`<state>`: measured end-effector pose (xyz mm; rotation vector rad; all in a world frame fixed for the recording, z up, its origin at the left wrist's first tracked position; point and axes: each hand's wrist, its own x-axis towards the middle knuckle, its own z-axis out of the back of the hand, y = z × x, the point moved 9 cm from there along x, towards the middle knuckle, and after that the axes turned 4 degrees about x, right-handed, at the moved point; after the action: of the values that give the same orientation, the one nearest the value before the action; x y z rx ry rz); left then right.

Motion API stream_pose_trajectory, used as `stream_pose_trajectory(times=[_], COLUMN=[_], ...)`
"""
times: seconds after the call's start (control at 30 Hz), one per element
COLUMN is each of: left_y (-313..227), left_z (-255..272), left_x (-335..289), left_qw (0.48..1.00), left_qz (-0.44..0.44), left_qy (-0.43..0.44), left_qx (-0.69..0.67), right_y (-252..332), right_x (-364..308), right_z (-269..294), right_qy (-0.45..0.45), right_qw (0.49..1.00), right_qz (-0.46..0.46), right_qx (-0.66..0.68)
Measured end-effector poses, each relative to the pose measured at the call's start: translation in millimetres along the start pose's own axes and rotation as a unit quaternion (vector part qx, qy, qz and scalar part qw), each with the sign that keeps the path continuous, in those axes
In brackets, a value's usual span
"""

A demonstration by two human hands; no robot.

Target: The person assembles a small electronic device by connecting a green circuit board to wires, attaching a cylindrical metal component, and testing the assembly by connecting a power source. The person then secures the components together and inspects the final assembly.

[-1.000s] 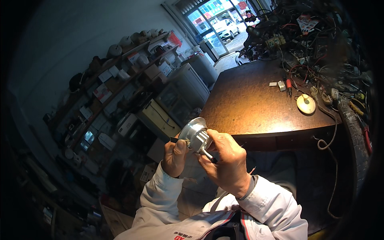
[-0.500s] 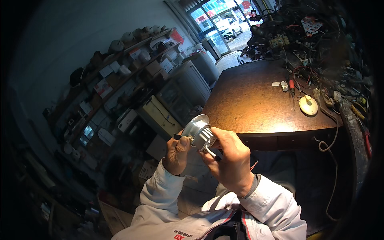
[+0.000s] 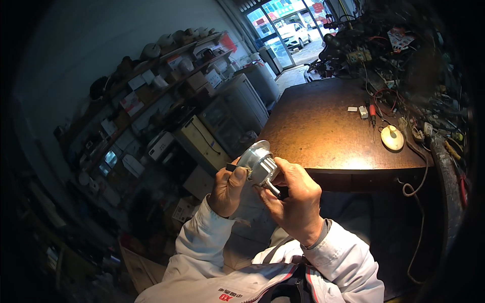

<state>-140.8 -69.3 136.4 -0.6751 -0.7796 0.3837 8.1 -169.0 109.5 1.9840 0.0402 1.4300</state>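
Above the near left edge of the table, my right hand (image 3: pixel 298 199) is closed around a round silver metal housing (image 3: pixel 250 157). The housing has a flared rim, light ribs or slots on its side and a short stub with a dark end that points down. Just left of it, my left hand (image 3: pixel 227 189) pinches what looks like a small dark-handled brush (image 3: pixel 233 167), its bristles up against the housing's side. Fingers hide part of both things.
On the brown table (image 3: pixel 313 121) lie a cream round lid-like piece (image 3: pixel 392 138), a red-handled screwdriver (image 3: pixel 373 112) and a small grey block (image 3: pixel 363 112). Tangled wires and parts (image 3: pixel 419 70) pile up at the right. A cord (image 3: pixel 422 222) hangs off the table. Loaded shelves (image 3: pixel 151 96) stand left.
Both hands still hold the same things. The housing has tilted slightly, and the brush sits a little higher and further right against it. The whole view has shifted slightly.
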Motion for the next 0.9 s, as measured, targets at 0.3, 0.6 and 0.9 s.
stream_pose_trajectory(times=[0.3, 0.6, 0.9], left_y=[-15.9, -21.2, -30.4], left_z=[-6.1, -12.3, -13.9], left_x=[5.7, 8.2, 11.4], left_qw=[0.999, 0.999, 0.998], left_qz=[0.007, -0.007, -0.043], left_qy=[0.005, 0.047, 0.032], left_qx=[-0.031, -0.019, -0.012], right_y=[-2.1, -6.9, -4.5], right_x=[0.1, -0.7, -1.1], right_z=[0.0, -0.8, -1.3], right_qy=[0.009, 0.007, 0.017], right_qw=[1.0, 1.0, 1.0], right_qz=[-0.005, -0.008, -0.002], right_qx=[-0.002, -0.007, -0.018])
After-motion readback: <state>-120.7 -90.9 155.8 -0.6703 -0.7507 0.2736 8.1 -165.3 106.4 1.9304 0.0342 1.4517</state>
